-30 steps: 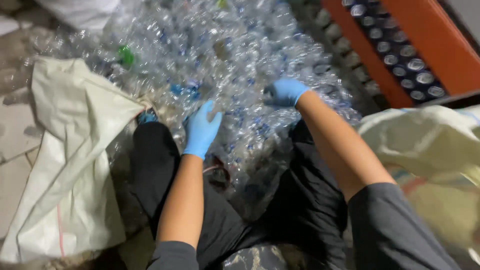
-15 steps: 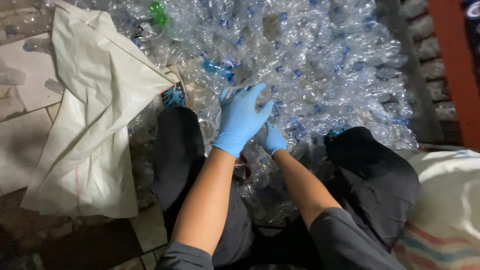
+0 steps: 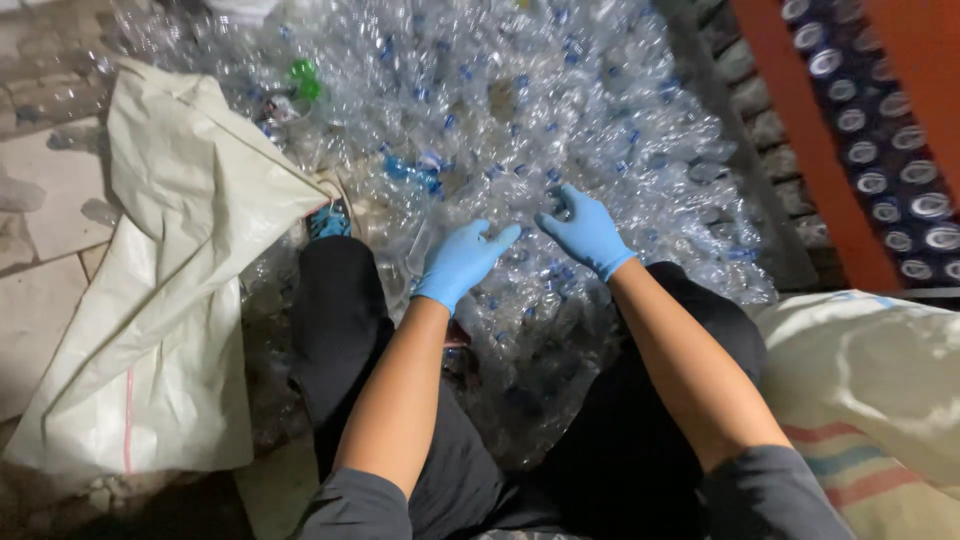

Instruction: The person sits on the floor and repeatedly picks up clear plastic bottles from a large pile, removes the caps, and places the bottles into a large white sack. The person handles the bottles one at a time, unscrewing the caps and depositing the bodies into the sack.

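Head view: both blue-gloved hands, left hand (image 3: 462,262) and right hand (image 3: 587,232), spread open over the clear bottle pile (image 3: 560,120) mid-frame, holding nothing; white sack (image 3: 170,330) at left.

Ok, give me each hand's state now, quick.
Left hand: open, fingers spread over the clear plastic bottles, holding nothing.
Right hand: fingertips on a bottle; grip unclear.

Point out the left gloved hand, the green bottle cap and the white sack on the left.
left hand (image 3: 462,262): head view, on the back of the blue glove.
green bottle cap (image 3: 304,70): head view, on the cap's top.
white sack (image 3: 170,300): head view, on its flat middle cloth.
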